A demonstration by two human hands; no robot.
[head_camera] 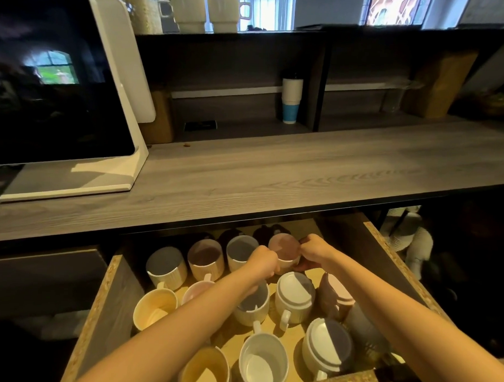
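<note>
An open wooden drawer below the counter holds several ribbed mugs, some upright and some upside down. Both my hands reach into its back row. My left hand and my right hand grip opposite sides of one pale mug, fingers curled over its rim. The mug stands upright at the drawer's back right, beside a similar mug on its left. An upside-down white mug sits just in front of it.
A grey wood counter overhangs the drawer's back. A white-framed screen stands on it at left. A stack of paper cups sits in the shelf behind. Cream mugs stand on the top shelf. White stacked items lie right of the drawer.
</note>
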